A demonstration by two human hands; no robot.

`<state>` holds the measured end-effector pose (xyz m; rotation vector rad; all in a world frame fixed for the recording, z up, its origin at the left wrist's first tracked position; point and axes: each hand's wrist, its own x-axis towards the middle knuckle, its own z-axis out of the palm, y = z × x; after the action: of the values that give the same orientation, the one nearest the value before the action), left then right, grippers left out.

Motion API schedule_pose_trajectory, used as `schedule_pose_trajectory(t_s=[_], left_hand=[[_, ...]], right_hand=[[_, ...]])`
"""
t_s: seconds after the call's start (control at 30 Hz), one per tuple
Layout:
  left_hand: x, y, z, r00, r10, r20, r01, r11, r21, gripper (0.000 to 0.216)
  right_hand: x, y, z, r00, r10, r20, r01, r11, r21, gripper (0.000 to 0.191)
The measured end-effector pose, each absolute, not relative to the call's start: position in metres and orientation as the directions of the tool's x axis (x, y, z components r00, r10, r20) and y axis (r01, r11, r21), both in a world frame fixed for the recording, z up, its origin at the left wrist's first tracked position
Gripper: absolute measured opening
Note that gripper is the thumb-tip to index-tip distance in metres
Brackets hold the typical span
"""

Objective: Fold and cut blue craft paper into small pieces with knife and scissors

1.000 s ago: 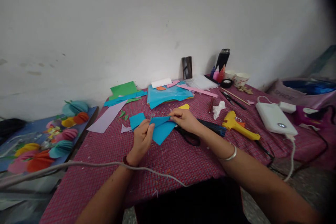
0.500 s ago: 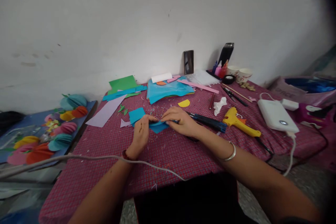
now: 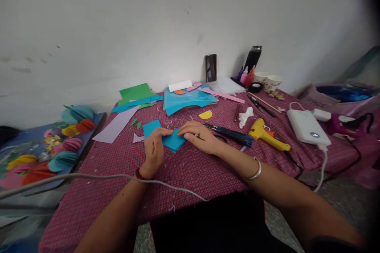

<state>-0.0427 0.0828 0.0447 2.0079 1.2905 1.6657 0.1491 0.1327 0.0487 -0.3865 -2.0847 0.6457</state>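
Left hand (image 3: 153, 149), right hand (image 3: 203, 139): fingertips on folded blue paper (image 3: 173, 141); pinching or pressing, cannot tell | paper: left of cutter (image 3: 234, 135) | yellow half-disc (image 3: 206, 114): just beyond cutter's tip | blue sheets (image 3: 188, 103): farther beyond cutter | phone (image 3: 211, 68): farthest behind cutter

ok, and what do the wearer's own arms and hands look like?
Both hands ungloved, forearms bare. Left hand: narrow dark red band at the wrist. Right hand: plain silver bangle above the wrist. Black sleeve edge at the right arm, bottom of frame; no left sleeve visible. No markings legible.
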Motion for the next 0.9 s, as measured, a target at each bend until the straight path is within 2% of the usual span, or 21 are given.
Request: schedule_pose_trajectory(t_s=[0.1,0.2,0.47,0.53,0.6,0.73,0.9], left_hand=[[-0.043,0.083,0.044,-0.029,0.725,0.688,0.489,-0.591,0.642,0.046],[-0.042,0.083,0.044,-0.05,0.757,0.651,0.451,-0.564,0.691,0.048],[-0.034,0.085,0.044,-0.175,0.895,0.411,0.3,-0.349,0.888,0.052],[-0.034,0.086,0.042,-0.185,0.923,0.337,0.269,-0.282,0.921,0.054],[-0.035,0.088,0.04,-0.188,0.939,0.287,0.263,-0.233,0.936,0.053],[-0.035,0.091,0.038,-0.131,0.955,0.265,0.26,-0.225,0.939,0.037],[-0.032,0.091,0.039,-0.061,0.985,0.162,0.201,-0.147,0.969,0.027]], right_hand=[[0.149,0.133,0.047,-0.557,0.496,0.666,0.062,0.825,-0.562,0.021],[0.148,0.134,0.045,-0.567,0.499,0.655,0.074,0.823,-0.563,0.019],[0.147,0.136,0.043,-0.584,0.483,0.652,0.041,0.82,-0.571,0.028],[0.146,0.136,0.043,-0.604,0.487,0.631,0.053,0.814,-0.578,0.022],[0.146,0.136,0.043,-0.607,0.537,0.585,0.097,0.781,-0.617,0.012],[0.146,0.136,0.041,-0.547,0.713,0.438,0.21,0.624,-0.753,0.021],[0.148,0.142,0.041,-0.49,0.784,0.383,0.195,0.526,-0.828,0.025]])
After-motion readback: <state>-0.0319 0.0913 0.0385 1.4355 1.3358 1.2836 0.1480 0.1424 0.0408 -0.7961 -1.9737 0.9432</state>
